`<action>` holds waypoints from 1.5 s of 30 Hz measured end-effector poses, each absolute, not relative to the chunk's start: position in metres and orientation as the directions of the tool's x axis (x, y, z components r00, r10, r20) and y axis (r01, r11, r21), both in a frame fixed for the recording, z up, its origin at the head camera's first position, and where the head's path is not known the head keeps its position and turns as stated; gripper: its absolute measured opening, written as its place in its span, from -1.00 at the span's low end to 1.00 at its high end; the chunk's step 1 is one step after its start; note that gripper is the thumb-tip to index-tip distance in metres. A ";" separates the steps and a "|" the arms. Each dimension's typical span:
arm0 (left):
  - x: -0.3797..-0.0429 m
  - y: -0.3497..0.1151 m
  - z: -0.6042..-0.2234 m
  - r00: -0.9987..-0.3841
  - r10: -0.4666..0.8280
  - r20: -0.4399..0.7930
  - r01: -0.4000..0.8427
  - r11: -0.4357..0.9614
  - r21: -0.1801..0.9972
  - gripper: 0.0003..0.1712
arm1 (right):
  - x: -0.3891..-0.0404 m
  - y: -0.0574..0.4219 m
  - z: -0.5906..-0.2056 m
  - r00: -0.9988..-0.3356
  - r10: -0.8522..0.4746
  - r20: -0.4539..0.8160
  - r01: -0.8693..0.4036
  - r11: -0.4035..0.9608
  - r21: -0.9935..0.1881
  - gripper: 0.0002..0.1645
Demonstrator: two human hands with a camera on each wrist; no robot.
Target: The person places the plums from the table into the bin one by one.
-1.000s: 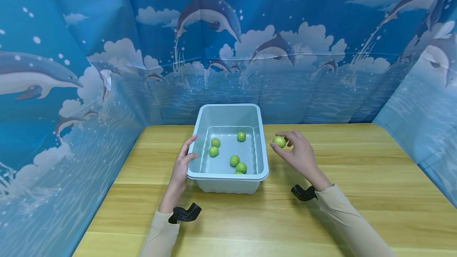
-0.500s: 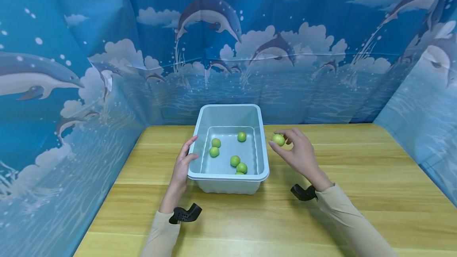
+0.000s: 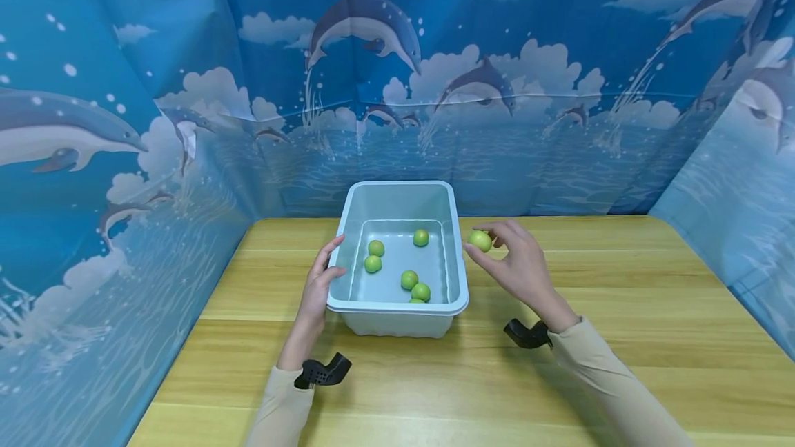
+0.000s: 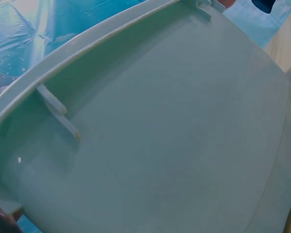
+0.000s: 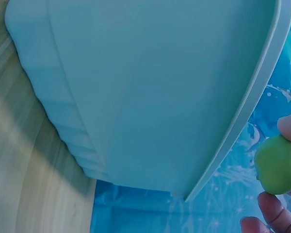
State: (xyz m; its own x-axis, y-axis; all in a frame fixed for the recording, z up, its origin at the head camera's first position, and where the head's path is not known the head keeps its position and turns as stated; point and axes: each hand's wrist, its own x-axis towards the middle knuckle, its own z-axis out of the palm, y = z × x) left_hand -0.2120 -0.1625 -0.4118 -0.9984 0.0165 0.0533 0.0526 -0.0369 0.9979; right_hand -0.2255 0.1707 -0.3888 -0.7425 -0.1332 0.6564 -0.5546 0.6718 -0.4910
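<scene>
A pale blue-green plastic bin (image 3: 397,308) stands on the wooden table with several small green limes (image 3: 409,280) on its floor; one near the front wall is mostly hidden. My left hand (image 3: 315,286) grips the bin's left rim, thumb over the inside edge. Just outside the right rim, my right hand (image 3: 519,266) pinches a green lime (image 3: 479,241) between thumb and fingers, raised above the table. The right wrist view shows that lime (image 5: 278,165) in the fingertips beside the bin's outer wall (image 5: 155,87). In the left wrist view the bin's wall (image 4: 174,126) fills most of the picture.
The light wooden table (image 3: 621,309) extends to both sides of the bin. Behind it hangs a blue curtain (image 3: 397,143) printed with dolphins and clouds, close to the bin's far end. Black wrist devices sit on the left wrist (image 3: 323,371) and right wrist (image 3: 526,334).
My right hand has shifted slightly left and up with the lime, closer to the bin's right rim. The left hand and the bin stay in place.
</scene>
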 end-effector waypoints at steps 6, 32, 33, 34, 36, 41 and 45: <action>-0.211 -0.163 -0.412 -0.998 0.017 0.052 0.052 -0.039 0.998 -0.34 | -0.224 0.166 -0.385 -0.752 -0.149 0.642 -0.555 0.669 -0.495 -0.61; -0.212 -0.163 -0.413 -0.998 0.021 0.063 0.062 -0.042 0.997 -0.35 | -0.228 0.140 -0.379 -0.759 -0.245 0.603 -0.611 0.587 -0.531 -0.60; -0.212 -0.163 -0.413 -0.998 0.022 0.061 0.060 -0.044 0.997 -0.35 | -0.228 0.139 -0.379 -0.759 -0.252 0.600 -0.613 0.586 -0.530 -0.60; -0.212 -0.163 -0.413 -0.998 0.022 0.061 0.060 -0.047 0.997 -0.35 | -0.229 0.139 -0.380 -0.760 -0.258 0.597 -0.614 0.586 -0.529 -0.60; -0.212 -0.163 -0.413 -0.998 0.023 0.062 0.061 -0.049 0.997 -0.35 | -0.230 0.137 -0.380 -0.760 -0.268 0.591 -0.616 0.586 -0.526 -0.61; -0.211 -0.163 -0.412 -0.998 0.023 0.061 0.060 -0.049 0.997 -0.34 | -0.230 0.133 -0.379 -0.764 -0.281 0.581 -0.615 0.589 -0.524 -0.62; -0.211 -0.163 -0.413 -0.998 0.023 0.060 0.059 -0.044 0.997 -0.35 | -0.230 0.131 -0.379 -0.758 -0.296 0.581 -0.623 0.590 -0.513 -0.63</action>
State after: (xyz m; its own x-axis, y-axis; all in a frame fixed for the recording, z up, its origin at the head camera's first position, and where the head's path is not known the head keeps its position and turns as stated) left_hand -0.2113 -0.1633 -0.4126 -0.9979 0.0230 0.0597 0.0587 -0.0440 0.9973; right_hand -0.2302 0.1308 -0.3792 -0.7581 -0.2957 0.5813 -0.6234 0.5903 -0.5127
